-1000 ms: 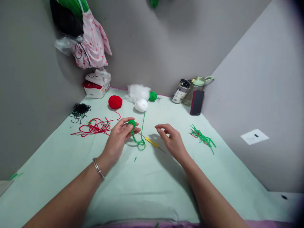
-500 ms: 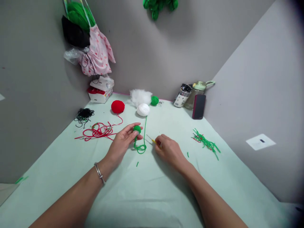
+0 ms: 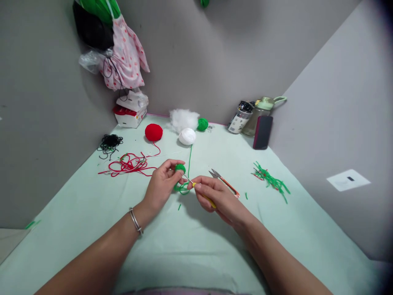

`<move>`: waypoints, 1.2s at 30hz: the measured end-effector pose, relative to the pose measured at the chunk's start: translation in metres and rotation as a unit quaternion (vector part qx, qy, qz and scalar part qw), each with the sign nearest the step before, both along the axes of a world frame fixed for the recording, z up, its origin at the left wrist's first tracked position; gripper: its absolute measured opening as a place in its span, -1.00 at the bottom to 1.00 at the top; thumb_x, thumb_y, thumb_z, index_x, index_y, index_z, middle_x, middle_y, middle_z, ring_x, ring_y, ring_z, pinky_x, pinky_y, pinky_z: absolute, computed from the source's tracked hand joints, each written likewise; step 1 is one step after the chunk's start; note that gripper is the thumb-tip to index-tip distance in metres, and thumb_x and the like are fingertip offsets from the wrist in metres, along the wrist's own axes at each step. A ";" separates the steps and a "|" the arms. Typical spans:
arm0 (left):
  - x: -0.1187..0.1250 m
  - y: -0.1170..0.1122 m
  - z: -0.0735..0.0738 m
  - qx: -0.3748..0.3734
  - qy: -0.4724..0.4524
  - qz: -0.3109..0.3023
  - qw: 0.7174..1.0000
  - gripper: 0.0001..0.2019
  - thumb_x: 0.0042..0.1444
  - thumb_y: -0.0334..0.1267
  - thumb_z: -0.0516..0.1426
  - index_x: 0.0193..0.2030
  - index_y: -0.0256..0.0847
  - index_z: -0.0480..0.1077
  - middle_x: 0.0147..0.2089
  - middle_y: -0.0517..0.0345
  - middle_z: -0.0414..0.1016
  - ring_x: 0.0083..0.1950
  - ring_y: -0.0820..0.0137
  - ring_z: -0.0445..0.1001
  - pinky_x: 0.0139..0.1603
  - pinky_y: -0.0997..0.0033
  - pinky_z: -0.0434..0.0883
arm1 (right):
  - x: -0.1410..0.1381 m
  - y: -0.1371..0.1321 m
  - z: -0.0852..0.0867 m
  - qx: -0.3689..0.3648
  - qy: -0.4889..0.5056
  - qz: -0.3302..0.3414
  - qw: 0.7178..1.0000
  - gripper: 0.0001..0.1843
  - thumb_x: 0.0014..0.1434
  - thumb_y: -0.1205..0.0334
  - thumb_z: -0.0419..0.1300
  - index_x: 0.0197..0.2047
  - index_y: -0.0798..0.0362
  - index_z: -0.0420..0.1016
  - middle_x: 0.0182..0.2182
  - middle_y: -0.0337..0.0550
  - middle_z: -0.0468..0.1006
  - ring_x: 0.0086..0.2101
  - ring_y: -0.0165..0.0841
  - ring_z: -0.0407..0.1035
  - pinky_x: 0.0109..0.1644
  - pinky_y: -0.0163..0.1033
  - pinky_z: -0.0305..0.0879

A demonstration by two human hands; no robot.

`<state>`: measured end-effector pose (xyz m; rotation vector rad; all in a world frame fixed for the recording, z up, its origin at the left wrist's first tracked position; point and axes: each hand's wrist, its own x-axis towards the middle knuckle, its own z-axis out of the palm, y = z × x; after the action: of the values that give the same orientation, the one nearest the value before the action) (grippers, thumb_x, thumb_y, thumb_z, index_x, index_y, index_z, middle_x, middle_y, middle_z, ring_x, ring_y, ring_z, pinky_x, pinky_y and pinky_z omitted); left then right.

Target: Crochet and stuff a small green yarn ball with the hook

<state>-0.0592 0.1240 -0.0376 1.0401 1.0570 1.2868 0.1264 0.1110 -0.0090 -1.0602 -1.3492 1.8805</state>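
Between the thumb and fingers of my left hand [image 3: 166, 178] is a small green crocheted piece [image 3: 180, 168]. Loops of green yarn [image 3: 181, 189] hang below it, and a strand runs back toward the yarn balls. My right hand [image 3: 213, 194] is closed around a crochet hook [image 3: 208, 200] with a yellow handle. Its thin metal shaft reaches to the green piece at my left fingertips; whether the tip is inside a stitch I cannot tell. Orange-handled thread snips [image 3: 225, 182] lie on the table just beyond my right hand.
Red [image 3: 154, 132], white [image 3: 187, 136] and green [image 3: 202, 124] yarn balls sit at the back beside white stuffing [image 3: 183, 119]. Tangled red yarn [image 3: 129, 164] and black yarn [image 3: 110, 143] lie left. Green yarn scraps [image 3: 272, 180], a phone [image 3: 263, 132] and a bottle [image 3: 254, 119] are right.
My right hand has lifted the crochet hook from the table and brought its tip to the green piece. The thread snips have come into sight behind that hand. The view has tilted slightly downward.
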 end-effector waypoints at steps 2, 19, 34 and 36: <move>0.002 -0.001 0.000 -0.003 0.006 0.003 1.000 -0.73 0.13 -0.22 0.33 -0.04 -0.20 0.50 -0.52 0.33 0.51 -0.40 0.35 0.63 -0.30 0.39 0.52 | -0.002 0.001 -0.002 -0.023 0.019 -0.017 0.999 -0.67 0.21 -0.05 0.33 -0.23 0.06 0.51 -0.71 -0.50 0.17 -0.63 -0.53 -0.17 -0.54 -0.30 -0.25; 0.011 -0.004 0.001 0.020 0.048 -0.018 0.998 -0.82 0.19 -0.17 0.24 -0.13 -0.20 0.49 -0.52 0.30 0.52 -0.41 0.40 0.55 -0.34 0.44 0.46 | -0.001 -0.006 0.008 0.024 0.027 -0.058 0.998 -0.70 0.25 0.01 0.31 -0.26 0.11 0.52 -0.68 -0.50 0.15 -0.62 -0.55 -0.13 -0.53 -0.32 -0.23; 0.002 0.001 -0.003 0.050 0.020 0.026 0.998 -0.80 0.18 -0.26 0.23 -0.06 -0.12 0.39 -0.29 0.32 0.47 -0.34 0.44 0.60 -0.27 0.42 0.52 | -0.002 -0.011 0.004 -0.146 0.128 0.121 0.974 -0.77 0.27 0.11 0.32 -0.17 0.13 0.59 -0.73 -0.56 0.11 -0.70 -0.58 -0.25 -0.62 -0.35 -0.26; 0.000 0.003 -0.004 0.041 0.020 0.023 0.999 -0.80 0.18 -0.27 0.23 -0.05 -0.13 0.40 -0.28 0.29 0.49 -0.34 0.44 0.59 -0.29 0.43 0.50 | 0.000 -0.012 0.004 -0.163 0.141 0.180 0.960 -0.80 0.29 0.15 0.31 -0.16 0.14 0.63 -0.74 -0.52 0.16 -0.71 -0.58 -0.16 -0.63 -0.37 -0.21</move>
<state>-0.0591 0.1267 -0.0415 1.1121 1.0709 1.3602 0.1263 0.0992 -0.0046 -0.6843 -1.1452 2.4822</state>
